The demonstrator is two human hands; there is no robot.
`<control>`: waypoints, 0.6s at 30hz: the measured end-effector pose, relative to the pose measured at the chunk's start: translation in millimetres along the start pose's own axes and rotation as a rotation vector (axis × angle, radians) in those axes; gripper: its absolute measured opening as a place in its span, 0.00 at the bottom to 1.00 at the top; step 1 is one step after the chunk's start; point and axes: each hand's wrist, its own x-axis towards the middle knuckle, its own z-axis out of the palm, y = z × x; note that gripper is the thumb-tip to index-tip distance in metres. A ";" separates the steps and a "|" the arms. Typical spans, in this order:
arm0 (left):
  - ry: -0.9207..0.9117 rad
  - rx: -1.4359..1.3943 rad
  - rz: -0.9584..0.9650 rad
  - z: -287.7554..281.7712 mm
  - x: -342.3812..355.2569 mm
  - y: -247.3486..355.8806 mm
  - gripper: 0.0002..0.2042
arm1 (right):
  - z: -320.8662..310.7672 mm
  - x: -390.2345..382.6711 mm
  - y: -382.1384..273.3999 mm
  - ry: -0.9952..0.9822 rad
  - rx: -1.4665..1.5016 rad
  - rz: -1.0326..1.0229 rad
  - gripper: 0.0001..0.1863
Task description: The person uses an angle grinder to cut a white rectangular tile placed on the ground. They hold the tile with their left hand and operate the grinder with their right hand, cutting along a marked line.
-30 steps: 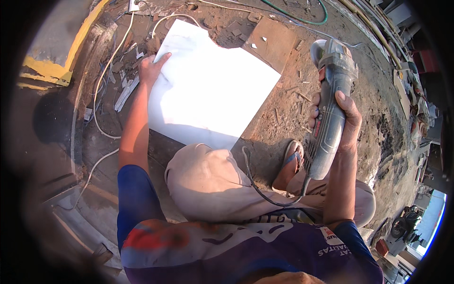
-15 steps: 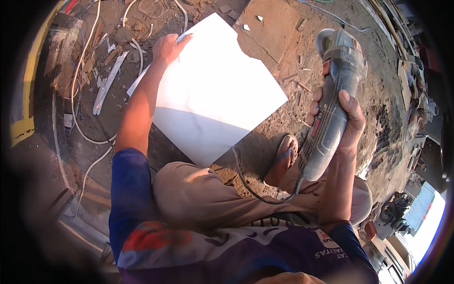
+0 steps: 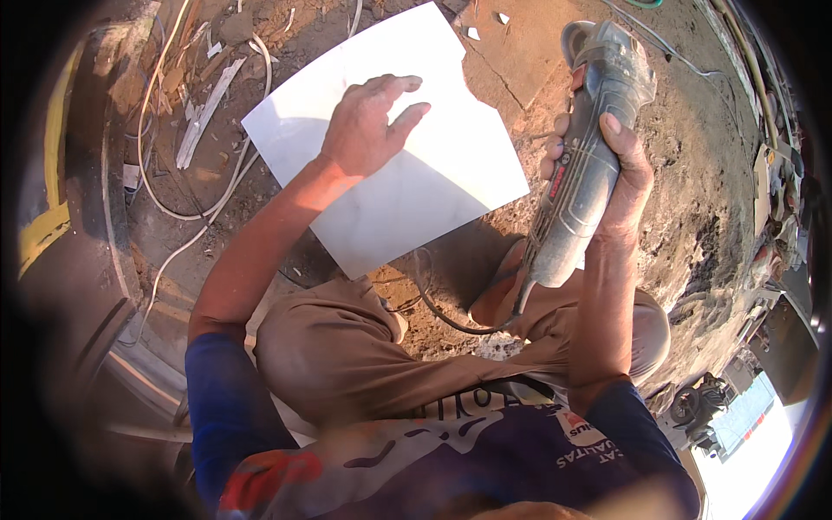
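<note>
A white marbled tile (image 3: 451, 165) lies flat in front of my knees, its far right edge cut in an uneven step. Over its left half is my left hand (image 3: 368, 130), empty, with thumb and fingers apart; whether it touches the surface I cannot tell. My right hand (image 3: 631, 178) is wrapped around the body of a dark grey angle grinder (image 3: 579, 195). The tool is held up to the right of the tile, disc end pointing away from me. From its near end a black cord (image 3: 459, 327) loops down between my legs.
A brown slab (image 3: 511, 56) with small white chips lies beyond the tile. Pale cables (image 3: 160, 195) and a white broken strip (image 3: 208, 113) are on the dirt at left, near a yellow-edged frame (image 3: 48, 230). Clutter lines the far right, with a motorcycle (image 3: 689, 403) behind.
My left hand has let go of the tile's far left edge and moved nearer, over its face. The tile is turned slightly. The grinder stays in my right hand, and the view has shifted.
</note>
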 end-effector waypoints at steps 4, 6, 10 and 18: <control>-0.237 -0.398 -0.078 -36.5 -8.4 115.9 0.15 | 12.1 16.4 -5.4 0.016 0.044 0.082 0.27; -0.154 -0.431 -0.094 -46.1 -11.6 143.8 0.15 | 21.4 16.8 -12.0 0.005 0.092 0.062 0.27; -0.060 -0.524 -0.246 -65.6 -20.3 189.7 0.17 | 38.0 7.2 -22.4 -0.046 0.308 0.065 0.25; 0.075 -0.652 -0.578 -136.1 -26.0 297.4 0.11 | 80.4 -59.4 -76.3 0.253 0.409 0.272 0.24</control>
